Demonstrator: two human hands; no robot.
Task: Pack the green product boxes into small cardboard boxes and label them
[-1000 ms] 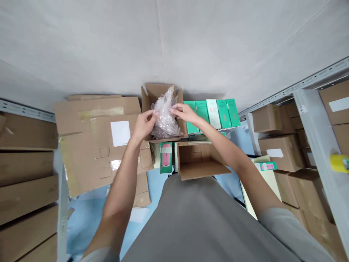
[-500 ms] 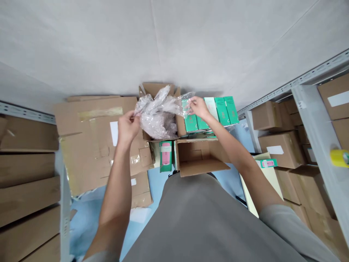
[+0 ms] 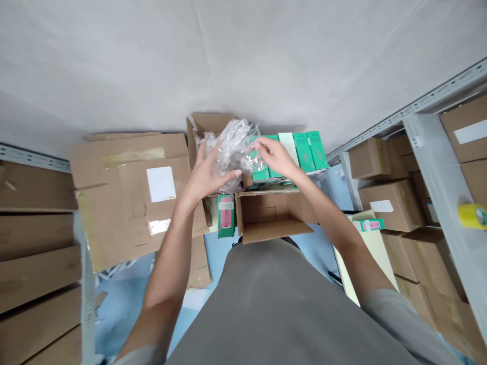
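Note:
Crumpled clear plastic film (image 3: 233, 144) fills an open cardboard carton (image 3: 213, 121) by the wall and bulges above its rim. My left hand (image 3: 207, 175) lies against the film's left side, its fingers and thumb spread apart. On the right, my right hand (image 3: 277, 157) has its fingers pinched on a loose edge of the film. That hand is just in front of a row of green boxes (image 3: 302, 152), partly covering them. Nearer my body, an open brown carton (image 3: 277, 234) lies with its mouth toward me, and a green box with a pink picture (image 3: 225, 217) stands beside it.
Flattened cardboard (image 3: 110, 203) with a white label (image 3: 161, 184) spreads out at left. Shelves of brown boxes flank both sides. A yellow tape roll (image 3: 472, 216) is on the right shelf post, and another green box (image 3: 368, 225) lies on a pale surface.
My left hand has moved right and opened out against the film. The film, stretched between my hands before, is now bunched together. My right hand stays at the film's right edge.

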